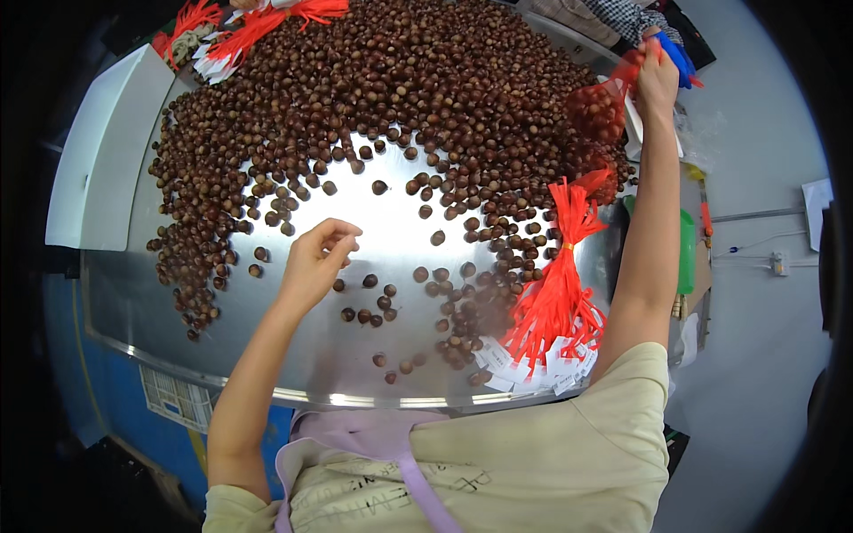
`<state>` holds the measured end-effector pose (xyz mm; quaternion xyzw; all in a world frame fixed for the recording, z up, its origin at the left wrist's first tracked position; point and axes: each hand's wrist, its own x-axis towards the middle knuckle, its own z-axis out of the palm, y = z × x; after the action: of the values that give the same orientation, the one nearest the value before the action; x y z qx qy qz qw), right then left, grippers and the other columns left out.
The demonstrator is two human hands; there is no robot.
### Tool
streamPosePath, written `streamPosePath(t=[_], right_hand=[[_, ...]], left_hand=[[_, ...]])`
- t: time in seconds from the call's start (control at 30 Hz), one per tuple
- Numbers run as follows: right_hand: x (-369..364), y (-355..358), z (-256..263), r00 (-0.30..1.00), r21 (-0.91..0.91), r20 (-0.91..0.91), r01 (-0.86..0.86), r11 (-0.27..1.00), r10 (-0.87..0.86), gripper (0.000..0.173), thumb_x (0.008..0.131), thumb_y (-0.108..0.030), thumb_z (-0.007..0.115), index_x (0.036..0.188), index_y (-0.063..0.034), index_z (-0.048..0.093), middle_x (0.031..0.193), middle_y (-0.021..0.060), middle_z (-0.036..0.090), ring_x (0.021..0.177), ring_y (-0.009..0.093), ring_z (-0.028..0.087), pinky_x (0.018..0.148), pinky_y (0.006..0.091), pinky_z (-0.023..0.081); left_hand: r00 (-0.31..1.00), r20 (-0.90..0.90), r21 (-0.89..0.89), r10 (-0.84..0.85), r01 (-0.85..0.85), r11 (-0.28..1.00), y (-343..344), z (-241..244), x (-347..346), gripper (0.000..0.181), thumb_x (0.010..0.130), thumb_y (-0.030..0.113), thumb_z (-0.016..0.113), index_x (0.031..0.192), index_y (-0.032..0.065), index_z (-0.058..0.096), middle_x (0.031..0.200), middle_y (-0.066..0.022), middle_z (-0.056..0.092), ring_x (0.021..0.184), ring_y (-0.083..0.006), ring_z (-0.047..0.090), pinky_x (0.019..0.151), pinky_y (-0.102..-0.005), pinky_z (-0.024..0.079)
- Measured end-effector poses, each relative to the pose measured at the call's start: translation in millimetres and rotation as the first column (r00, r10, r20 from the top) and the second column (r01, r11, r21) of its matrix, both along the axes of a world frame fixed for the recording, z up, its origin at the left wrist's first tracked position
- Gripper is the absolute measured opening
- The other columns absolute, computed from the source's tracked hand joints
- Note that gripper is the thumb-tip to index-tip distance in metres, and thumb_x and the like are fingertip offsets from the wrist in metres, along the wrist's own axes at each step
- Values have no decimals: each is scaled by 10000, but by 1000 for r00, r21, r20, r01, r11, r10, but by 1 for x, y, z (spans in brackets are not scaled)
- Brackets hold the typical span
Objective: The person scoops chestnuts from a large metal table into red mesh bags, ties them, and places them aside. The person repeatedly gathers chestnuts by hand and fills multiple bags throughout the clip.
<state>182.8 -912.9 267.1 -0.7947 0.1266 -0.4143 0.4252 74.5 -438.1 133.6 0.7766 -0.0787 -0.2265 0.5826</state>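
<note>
Glossy brown nuts in their shells (400, 73) are heaped on a metal table (266, 353). Over its middle hovers my left hand (318, 256), fingers loosely curled, thumb and forefinger a little apart; nothing shows in it. At the upper right, my right hand (656, 83) grips the gathered top of a red mesh bag (598, 110) with nuts inside. A blue object (676, 58) is just beyond that hand; what it is cannot be told. A bundle of red mesh bags (556, 286), tied with a yellow band and bearing white tags (563, 363), lies left of my right forearm.
A white box-like panel (110, 153) stands at the table's left. More red mesh bags (266, 33) lie at the far left, by part of another person's hand (245, 3). A checkered sleeve (620, 20) shows at the top right. Right of my forearm is a green plastic item (686, 253).
</note>
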Motion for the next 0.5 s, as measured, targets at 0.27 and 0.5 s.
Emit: streamPosePath(t=[0.27, 0.5], right_hand=[[-45, -70, -134, 896, -338, -402, 45, 940, -188, 595, 787, -373, 663, 1209, -4, 465, 1017, 192, 598, 902, 294, 601, 803, 363, 460], [-101, 46, -218, 918, -469, -389, -119, 875, -84, 481, 867, -339, 545, 1253, -64, 470, 1260, 186, 475, 1184, 322, 431, 998, 390, 331]], left_hand=[[947, 317, 387, -52, -79, 919, 18, -56, -28, 331, 836, 202, 593, 1114, 30, 538, 992, -107, 566, 902, -197, 537, 799, -315, 443], [825, 457, 676, -331, -81, 733, 24, -92, -82, 648, 814, 282, 582, 1344, 31, 305, 1375, -202, 298, 1291, -371, 243, 1062, -517, 152]])
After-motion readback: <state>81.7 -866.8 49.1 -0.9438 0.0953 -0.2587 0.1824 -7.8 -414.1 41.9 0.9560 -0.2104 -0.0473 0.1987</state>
